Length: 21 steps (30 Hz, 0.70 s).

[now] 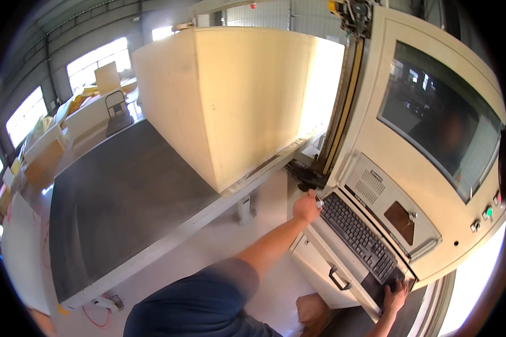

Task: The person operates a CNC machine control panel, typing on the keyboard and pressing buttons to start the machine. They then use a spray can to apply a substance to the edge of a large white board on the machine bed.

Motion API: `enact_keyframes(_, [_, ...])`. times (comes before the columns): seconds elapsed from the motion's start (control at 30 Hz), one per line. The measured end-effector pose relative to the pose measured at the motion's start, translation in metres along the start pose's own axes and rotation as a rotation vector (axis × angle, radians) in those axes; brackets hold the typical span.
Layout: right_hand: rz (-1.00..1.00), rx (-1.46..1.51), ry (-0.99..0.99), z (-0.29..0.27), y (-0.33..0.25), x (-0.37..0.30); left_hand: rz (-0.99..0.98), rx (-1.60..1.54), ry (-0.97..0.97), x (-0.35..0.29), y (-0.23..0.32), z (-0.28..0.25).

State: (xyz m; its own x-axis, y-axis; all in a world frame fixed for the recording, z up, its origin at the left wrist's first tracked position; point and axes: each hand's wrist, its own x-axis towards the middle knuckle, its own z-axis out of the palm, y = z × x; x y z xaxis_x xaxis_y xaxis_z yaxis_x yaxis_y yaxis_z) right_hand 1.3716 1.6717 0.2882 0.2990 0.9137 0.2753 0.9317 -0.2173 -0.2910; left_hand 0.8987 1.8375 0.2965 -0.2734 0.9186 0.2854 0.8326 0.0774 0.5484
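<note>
My left hand (306, 208) is closed at the left end of the keyboard shelf. A small shiny metal piece shows at its fingers, too small to name. Just beside that hand, a black keyboard (357, 235) lies along the pull-out shelf of a cream control cabinet (357, 135). At the shelf's right end my right hand (396, 297) curves over a dark computer mouse (398, 278), which its fingers partly cover. Under the mouse lies a black mouse pad (372, 289).
A big cream foam block (253, 95) stands on a machine table with a dark top (123, 196) to my left. The cabinet carries a dark screen (438, 112), a green button (488, 212) and a drawer handle (338, 278). A folding chair (117, 109) stands farther back.
</note>
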Motion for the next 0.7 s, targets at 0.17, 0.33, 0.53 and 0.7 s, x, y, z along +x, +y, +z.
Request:
enact_keyframes(0.17, [0.003, 0.0, -0.009, 0.01, 0.006, 0.008, -0.018, 0.007, -0.024, 0.001, 0.001, 0.009])
enact_keyframes(0.33, [-0.076, -0.233, 0.085, 0.055, 0.066, 0.024, 0.004, -0.053, 0.024, -0.002, 0.001, 0.011])
enact_keyframes(0.53, [-0.43, -0.131, 0.218, 0.062, 0.074, 0.042, 0.013, -0.025, 0.051, -0.001, -0.001, 0.015])
enact_keyframes(0.7, [-0.244, -0.083, 0.056, 0.017, 0.02, 0.017, 0.011, -0.019, 0.054, -0.004, 0.003, 0.016])
